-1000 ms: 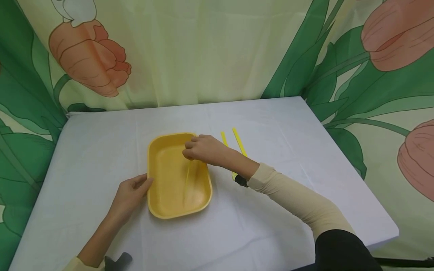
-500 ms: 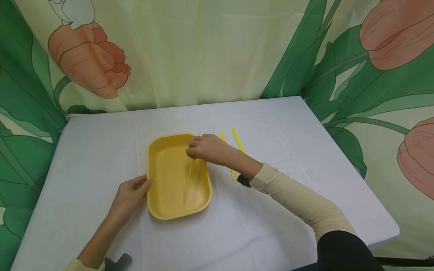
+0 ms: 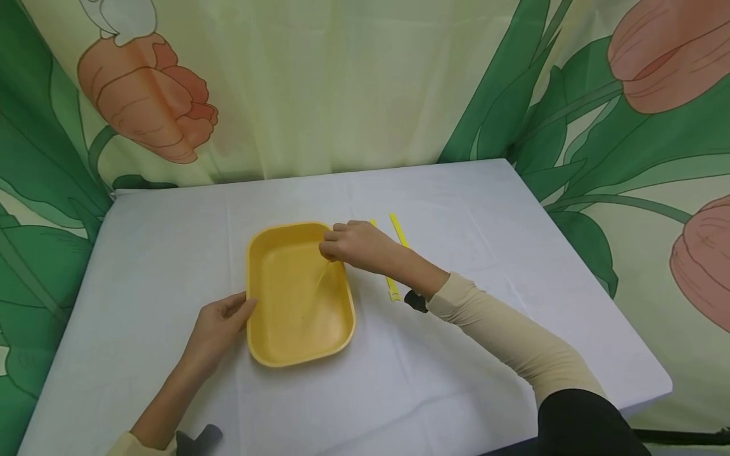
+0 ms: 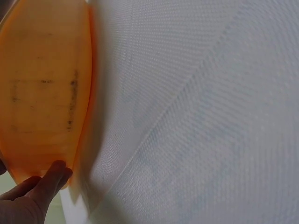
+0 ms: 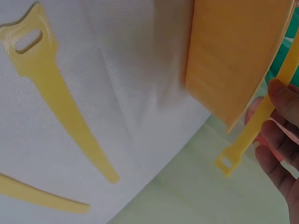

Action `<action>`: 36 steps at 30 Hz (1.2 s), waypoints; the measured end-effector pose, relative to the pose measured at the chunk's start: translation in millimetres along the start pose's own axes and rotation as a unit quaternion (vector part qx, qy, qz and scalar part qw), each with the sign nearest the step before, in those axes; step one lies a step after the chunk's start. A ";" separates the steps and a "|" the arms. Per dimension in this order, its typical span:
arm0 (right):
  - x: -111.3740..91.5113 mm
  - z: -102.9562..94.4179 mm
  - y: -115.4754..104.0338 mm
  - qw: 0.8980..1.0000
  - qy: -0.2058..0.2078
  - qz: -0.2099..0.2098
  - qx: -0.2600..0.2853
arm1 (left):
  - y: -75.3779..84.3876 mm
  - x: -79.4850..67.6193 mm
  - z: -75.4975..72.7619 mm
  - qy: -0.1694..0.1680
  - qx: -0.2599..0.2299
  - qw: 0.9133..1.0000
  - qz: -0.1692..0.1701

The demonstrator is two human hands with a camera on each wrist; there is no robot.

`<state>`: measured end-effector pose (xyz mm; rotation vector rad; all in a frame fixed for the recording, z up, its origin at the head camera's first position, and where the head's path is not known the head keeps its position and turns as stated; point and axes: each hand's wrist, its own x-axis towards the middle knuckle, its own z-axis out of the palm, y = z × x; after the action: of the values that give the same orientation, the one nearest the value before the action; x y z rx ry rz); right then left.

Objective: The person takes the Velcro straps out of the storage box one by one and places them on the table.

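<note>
My left hand grips the left wall of a yellow plastic tray, with the thumb at the rim and fingers against the outside. Over the tray's far right corner, my right hand pinches a yellow hook-and-loop cable tie between thumb and fingers. Its slotted head hangs free in the right wrist view, and its other end slants over the tray in the head view. Two similar ties lie on the table right of the tray: one shows its slotted head, the other tie is partly out of frame.
A white cloth covers the table. Behind it hangs a curtain with printed flowers and leaves. The right forearm passes over the two loose ties and hides part of them.
My right hand has drifted slightly right and away across the tray's far right corner, carrying the cable tie. The left hand and the tray stay nearly where they were.
</note>
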<state>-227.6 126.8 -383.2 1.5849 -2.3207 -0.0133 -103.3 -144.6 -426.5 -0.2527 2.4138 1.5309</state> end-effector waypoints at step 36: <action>-15.1 -4.1 12.9 0.999 0.006 0.043 0.030 | -6.1 3.5 0.1 -0.005 0.003 1.000 0.020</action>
<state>-233.1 146.1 -380.9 1.5063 -2.3997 0.0872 -104.8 -147.1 -432.9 -0.1966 2.4291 1.5384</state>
